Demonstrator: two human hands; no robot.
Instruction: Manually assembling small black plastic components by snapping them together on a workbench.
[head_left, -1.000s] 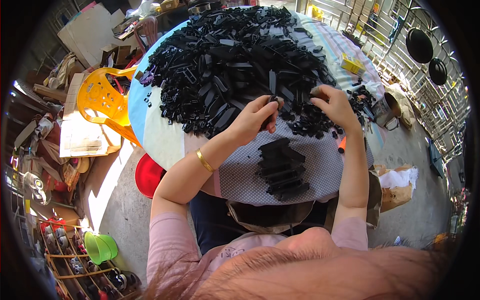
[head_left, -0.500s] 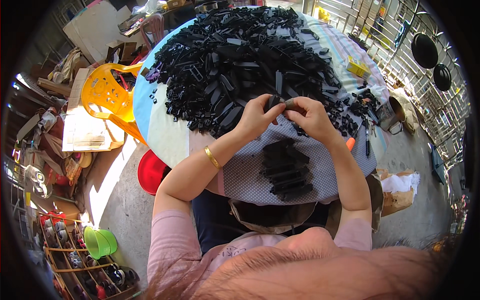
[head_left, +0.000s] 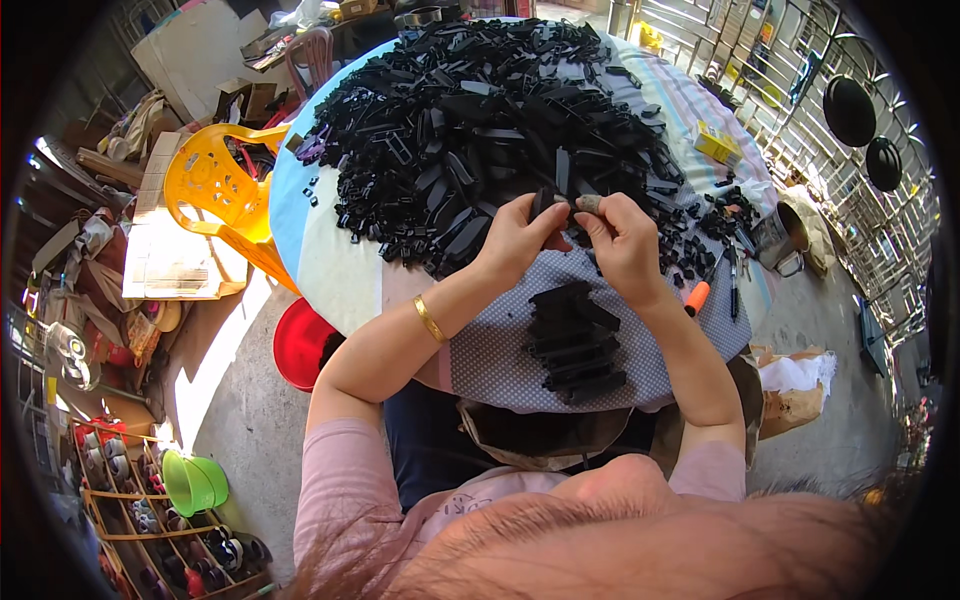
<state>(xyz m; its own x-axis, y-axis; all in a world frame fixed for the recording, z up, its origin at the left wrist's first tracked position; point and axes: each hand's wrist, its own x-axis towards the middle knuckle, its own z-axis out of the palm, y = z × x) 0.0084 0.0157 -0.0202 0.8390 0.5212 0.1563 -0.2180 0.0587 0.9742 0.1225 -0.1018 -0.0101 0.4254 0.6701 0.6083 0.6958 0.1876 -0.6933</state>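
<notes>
Over the near edge of a heap of black plastic parts (head_left: 450,150), my two hands work close together. My left hand (head_left: 520,238) is closed in a pinch on a small black plastic part (head_left: 543,202). Beside it, my right hand (head_left: 625,245) has thumb and forefinger bent together; a greyish wrap covers its forefinger tip. Whatever lies between those fingertips is too small to make out. Below the hands, long black plastic pieces (head_left: 575,345) lie stacked in a rough column on a dotted grey cloth (head_left: 480,350).
An orange-handled tool (head_left: 697,297) and a black pen (head_left: 735,300) lie to the right, near a metal mug (head_left: 785,240). A yellow box (head_left: 717,143) stands farther back. Left of the round table are a yellow chair (head_left: 215,185) and a red bucket (head_left: 298,345).
My right fingertips have drawn slightly apart from the left ones and turned a little. My left hand keeps hold of the black plastic part, almost in place.
</notes>
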